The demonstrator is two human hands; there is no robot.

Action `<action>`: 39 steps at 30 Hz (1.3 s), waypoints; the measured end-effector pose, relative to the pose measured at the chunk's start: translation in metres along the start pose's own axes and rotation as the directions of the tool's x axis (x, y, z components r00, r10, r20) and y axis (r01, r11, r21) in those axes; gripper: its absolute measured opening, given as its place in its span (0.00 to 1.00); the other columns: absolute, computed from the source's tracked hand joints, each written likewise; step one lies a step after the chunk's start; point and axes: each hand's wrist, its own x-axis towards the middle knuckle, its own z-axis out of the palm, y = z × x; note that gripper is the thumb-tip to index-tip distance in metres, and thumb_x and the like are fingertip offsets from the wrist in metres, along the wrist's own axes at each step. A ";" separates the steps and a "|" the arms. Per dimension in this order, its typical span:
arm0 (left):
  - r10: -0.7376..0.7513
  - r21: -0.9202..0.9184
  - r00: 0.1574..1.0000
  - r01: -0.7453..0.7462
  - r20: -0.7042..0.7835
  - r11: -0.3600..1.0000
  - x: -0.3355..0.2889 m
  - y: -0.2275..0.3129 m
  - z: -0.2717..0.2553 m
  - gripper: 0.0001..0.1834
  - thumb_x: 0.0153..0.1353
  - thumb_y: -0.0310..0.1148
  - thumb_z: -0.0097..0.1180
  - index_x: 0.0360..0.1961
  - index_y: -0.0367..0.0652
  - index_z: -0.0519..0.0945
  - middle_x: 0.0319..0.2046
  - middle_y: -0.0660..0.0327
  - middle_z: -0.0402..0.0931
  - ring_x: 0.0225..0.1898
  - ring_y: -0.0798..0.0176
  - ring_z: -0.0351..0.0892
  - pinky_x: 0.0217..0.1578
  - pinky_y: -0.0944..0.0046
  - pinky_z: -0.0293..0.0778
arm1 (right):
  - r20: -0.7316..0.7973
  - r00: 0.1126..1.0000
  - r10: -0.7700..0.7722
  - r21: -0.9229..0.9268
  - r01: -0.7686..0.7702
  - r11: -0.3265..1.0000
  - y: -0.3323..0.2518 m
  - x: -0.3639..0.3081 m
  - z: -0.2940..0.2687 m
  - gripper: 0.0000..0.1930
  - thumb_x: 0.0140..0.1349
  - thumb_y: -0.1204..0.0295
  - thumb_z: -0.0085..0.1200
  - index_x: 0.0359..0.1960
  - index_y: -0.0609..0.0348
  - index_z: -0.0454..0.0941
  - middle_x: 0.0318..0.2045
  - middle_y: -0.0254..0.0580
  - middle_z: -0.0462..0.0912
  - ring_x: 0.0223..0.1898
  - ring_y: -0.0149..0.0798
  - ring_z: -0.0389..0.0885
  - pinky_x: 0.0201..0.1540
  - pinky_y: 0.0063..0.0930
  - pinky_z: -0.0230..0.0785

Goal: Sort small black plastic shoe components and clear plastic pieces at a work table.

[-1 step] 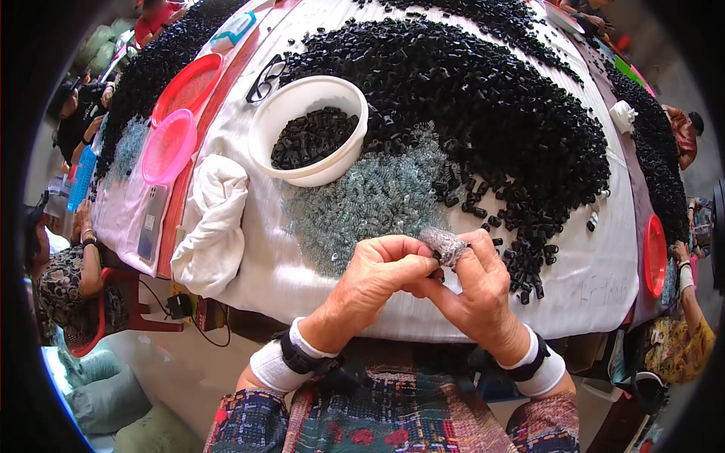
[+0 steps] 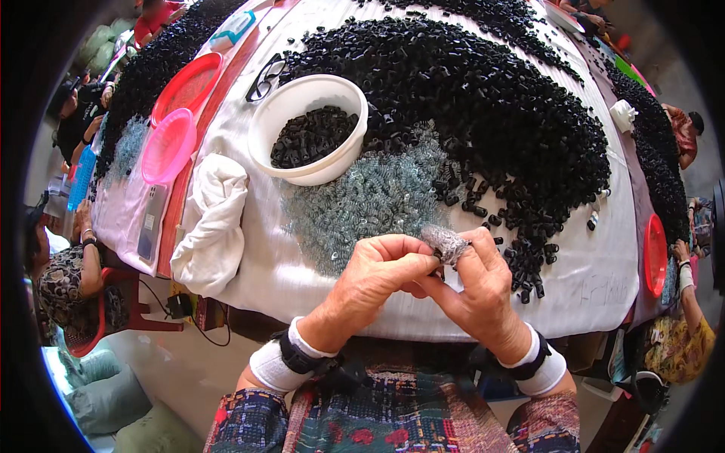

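Note:
My left hand [image 2: 385, 270] and my right hand [image 2: 481, 291] meet above the near edge of the table. Both are closed in a pinch, fingertips together, on a small black plastic piece [image 2: 437, 255] that the fingers largely hide. A crinkled silvery-grey wrap [image 2: 445, 243] covers one finger of my right hand. Just beyond my hands lies a heap of small metal springs [image 2: 370, 200]. Behind and right of it spreads a large pile of short black plastic pieces [image 2: 483, 106]. A white tub [image 2: 306, 177] holds more black pieces.
A twisted white cloth [image 2: 214, 226] lies left on the white-covered table, eyeglasses [image 2: 266, 78] by the tub. Further left are a pink basket [image 2: 168, 147], a red tray [image 2: 187, 89] and a phone [image 2: 152, 220]. Other people sit at both sides; a red basket [image 2: 655, 255] stands right.
The wrapped finger and the fingertips around the black piece have shifted very slightly. Everything else looks the same.

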 end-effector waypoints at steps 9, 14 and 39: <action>0.054 0.035 0.998 -0.055 0.032 0.998 0.003 0.001 -0.008 0.10 0.59 0.32 0.62 0.36 0.34 0.82 0.30 0.59 0.81 0.31 0.70 0.79 0.33 0.71 0.77 | -0.021 0.999 -0.038 0.041 0.039 0.998 0.009 0.002 0.000 0.20 0.36 0.78 0.69 0.35 0.68 0.78 0.29 0.45 0.75 0.28 0.44 0.73 0.27 0.32 0.69; 0.018 -0.025 0.999 -0.017 0.037 1.000 0.002 0.003 -0.004 0.10 0.59 0.32 0.61 0.37 0.35 0.82 0.30 0.62 0.81 0.31 0.71 0.79 0.34 0.72 0.76 | -0.020 0.994 -0.103 0.006 0.103 0.995 0.013 0.000 0.004 0.18 0.37 0.78 0.68 0.33 0.67 0.78 0.28 0.44 0.75 0.28 0.44 0.73 0.27 0.32 0.69; 0.219 -0.091 0.973 -0.225 -0.070 0.970 0.009 0.053 -0.032 0.12 0.65 0.36 0.54 0.41 0.37 0.78 0.36 0.53 0.82 0.36 0.60 0.84 0.32 0.64 0.83 | 0.077 0.987 0.140 -0.023 -0.139 0.990 0.042 0.024 -0.031 0.14 0.53 0.80 0.56 0.43 0.66 0.76 0.34 0.50 0.78 0.36 0.50 0.76 0.41 0.37 0.70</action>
